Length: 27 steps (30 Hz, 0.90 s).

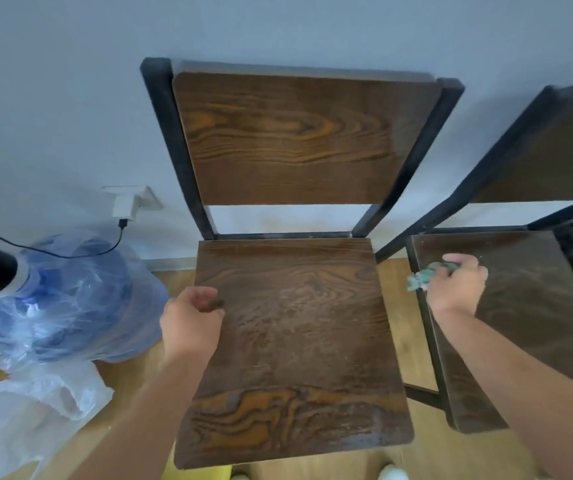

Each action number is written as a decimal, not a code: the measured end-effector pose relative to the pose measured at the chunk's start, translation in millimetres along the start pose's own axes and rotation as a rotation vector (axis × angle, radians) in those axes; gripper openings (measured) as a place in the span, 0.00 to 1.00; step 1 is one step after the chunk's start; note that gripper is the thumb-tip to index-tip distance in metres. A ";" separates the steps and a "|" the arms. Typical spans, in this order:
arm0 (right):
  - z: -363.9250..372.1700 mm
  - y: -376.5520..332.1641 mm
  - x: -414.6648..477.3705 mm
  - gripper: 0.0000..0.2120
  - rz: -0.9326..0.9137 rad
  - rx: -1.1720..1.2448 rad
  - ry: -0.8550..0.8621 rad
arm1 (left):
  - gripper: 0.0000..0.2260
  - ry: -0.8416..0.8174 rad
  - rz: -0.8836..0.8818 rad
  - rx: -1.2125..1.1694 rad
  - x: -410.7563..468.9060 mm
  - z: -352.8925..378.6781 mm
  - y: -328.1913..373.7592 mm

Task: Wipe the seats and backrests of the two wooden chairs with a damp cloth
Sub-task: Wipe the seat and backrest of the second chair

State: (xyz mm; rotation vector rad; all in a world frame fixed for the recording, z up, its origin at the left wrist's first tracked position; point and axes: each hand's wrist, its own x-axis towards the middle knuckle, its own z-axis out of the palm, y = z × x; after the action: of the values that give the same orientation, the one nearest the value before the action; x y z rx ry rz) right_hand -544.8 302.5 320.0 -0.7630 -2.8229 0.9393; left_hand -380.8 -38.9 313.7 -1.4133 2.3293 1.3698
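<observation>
Two wooden chairs stand side by side against a pale wall [53, 98]. The centre chair [295, 323], with dark metal frame, presents its backrest [292, 140] upright and its seat [292, 341] toward the viewer. The right chair [520, 306] is cut off by the frame edge; only the left part of its seat [527, 323] and backrest [562, 157] shows. A narrow strip of wooden floor [396, 327] separates the two seats. Left of the centre chair lies a blue water bottle [70, 299] wrapped in clear plastic, with a white plastic bag [32, 417] nearer the viewer, leaving little floor room on that side. The left hand [191, 320], forearm extended, grips the left edge of the centre seat, fingers curled over it. The right hand [458, 285] rests at the left edge of the right seat, clenched around a greenish cloth [420, 277] that protrudes leftward past the seat edge.
</observation>
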 end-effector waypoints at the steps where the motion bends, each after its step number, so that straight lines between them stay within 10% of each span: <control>1: -6.3 3.0 5.3 0.12 0.016 0.041 -0.021 | 0.08 -0.025 0.009 -0.028 -5.6 10.7 13.3; 15: -96.4 123.8 119.3 0.24 0.215 0.412 -0.077 | 0.09 -0.519 0.098 -0.069 -118.7 243.6 124.7; 27: -171.2 288.0 227.7 0.13 0.116 -0.008 0.071 | 0.23 -0.231 0.089 0.245 -144.3 349.8 160.2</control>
State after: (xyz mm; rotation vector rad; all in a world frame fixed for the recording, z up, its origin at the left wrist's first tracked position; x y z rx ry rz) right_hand -581.7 703.1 272.2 -0.9500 -2.7482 0.8975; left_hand -539.6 338.5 279.2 -1.0377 2.3340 1.1492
